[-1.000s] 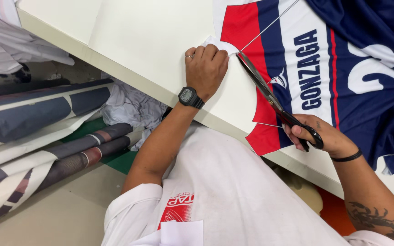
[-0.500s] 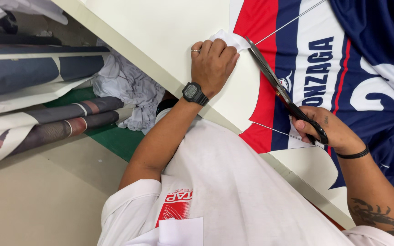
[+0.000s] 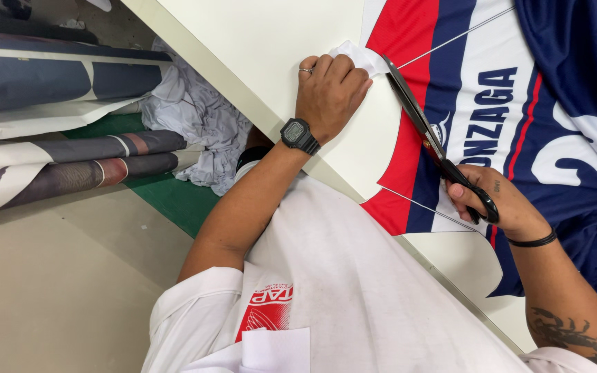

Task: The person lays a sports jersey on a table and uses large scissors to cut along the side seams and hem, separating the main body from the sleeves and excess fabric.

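A printed fabric panel [image 3: 499, 110] in red, white and navy lies on a white cutting table [image 3: 257, 41]. My right hand [image 3: 495, 204] grips the black handles of long scissors [image 3: 416, 117], whose blades point up along the panel's red left edge. My left hand [image 3: 329, 93], with a ring and a black wristwatch, presses flat on the white strip of fabric [image 3: 357, 59] beside the blade tips. Thin printed lines cross the panel near both hands.
Rolls of printed fabric [image 3: 70, 166] lie on the floor at the left, with crumpled white fabric scraps [image 3: 198, 128] piled against the table's edge. A green mat [image 3: 167, 200] shows beneath them. A white shirt covers my torso at the bottom.
The view has shifted so the table and hands sit slightly further right and up. The scissors have advanced a little along the red edge toward my left hand.
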